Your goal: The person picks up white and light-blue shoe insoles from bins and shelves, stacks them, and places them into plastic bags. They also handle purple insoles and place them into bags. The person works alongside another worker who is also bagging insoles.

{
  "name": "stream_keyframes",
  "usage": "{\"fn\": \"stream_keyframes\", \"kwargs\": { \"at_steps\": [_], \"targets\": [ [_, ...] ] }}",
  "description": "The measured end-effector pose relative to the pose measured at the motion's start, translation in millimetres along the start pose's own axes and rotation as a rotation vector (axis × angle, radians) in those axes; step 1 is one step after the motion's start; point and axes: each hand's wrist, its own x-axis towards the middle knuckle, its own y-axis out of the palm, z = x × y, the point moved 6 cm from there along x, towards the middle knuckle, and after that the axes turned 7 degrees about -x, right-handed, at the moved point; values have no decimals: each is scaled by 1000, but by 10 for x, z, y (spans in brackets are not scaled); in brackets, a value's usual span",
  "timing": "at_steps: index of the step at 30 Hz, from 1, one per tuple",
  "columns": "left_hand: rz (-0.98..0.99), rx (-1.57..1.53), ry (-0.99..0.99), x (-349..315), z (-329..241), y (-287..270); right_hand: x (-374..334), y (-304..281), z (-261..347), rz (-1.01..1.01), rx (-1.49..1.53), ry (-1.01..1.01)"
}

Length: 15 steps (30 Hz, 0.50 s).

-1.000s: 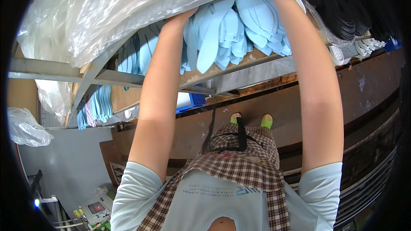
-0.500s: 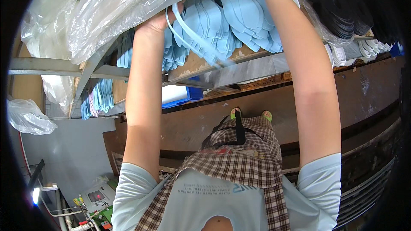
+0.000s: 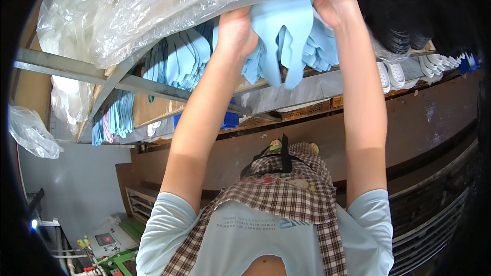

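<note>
A light-blue flat, flexible cut piece [image 3: 283,23] with a forked lower end hangs between my hands in front of the shelf. My left hand [image 3: 237,33] is closed at its left edge, its fingers mostly hidden behind the piece and the plastic sheet. At the upper right edge my right hand [image 3: 335,7] is closed on the same piece, its fingertips partly covered. Behind and beside my hands lie rows of similar light-blue pieces [image 3: 181,56], overlapping on the wooden shelf board.
Clear plastic sheeting [image 3: 169,13] drapes over the shelf top. A metal frame bar [image 3: 61,65] crosses at left. Black stacked pieces [image 3: 394,36] and white perforated shoes [image 3: 390,75] sit at right. A blue bin [image 3: 231,118] stands below. A control box [image 3: 105,240] is at lower left.
My left hand has moved right, toward my right hand. The narrow, blurred blue loop at my left hand is now seen as a broad forked piece between both hands. My right hand has come lower into view.
</note>
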Motion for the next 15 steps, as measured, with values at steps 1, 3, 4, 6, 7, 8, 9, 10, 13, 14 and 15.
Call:
{"fn": "stream_keyframes", "kwargs": {
  "at_steps": [1, 3, 4, 6, 7, 8, 9, 10, 13, 14, 15],
  "targets": [
    [-31, 29, 19, 25, 27, 57, -116, 1, 72, -12, 46, -11],
    [16, 89, 33, 6, 92, 245, -382, -28, 215, -50, 100, -51],
    [24, 203, 40, -31, 120, 331, -525, -60, 289, -66, 83, -70],
    [40, 410, 52, -108, 172, 512, -781, -133, 343, -187, 71, -70],
    [109, 488, 72, -138, 187, 641, -909, -165, 354, -259, 74, -82],
    [176, 550, 100, -171, 191, 763, -1030, -176, 389, -278, 106, -128],
    [241, 612, 130, -220, 196, 880, -1150, -194, 425, -301, 133, -171],
    [318, 707, 198, -309, 184, 993, -1261, -219, 470, -327, 121, -215],
    [291, 815, 162, -476, 266, 1126, -1503, -282, 601, -354, 34, -340],
    [350, 796, 181, -521, 275, 1191, -1595, -302, 611, -392, -56, -332],
    [356, 765, 169, -552, 300, 1223, -1655, -319, 643, -396, -101, -353]
  ]
}}
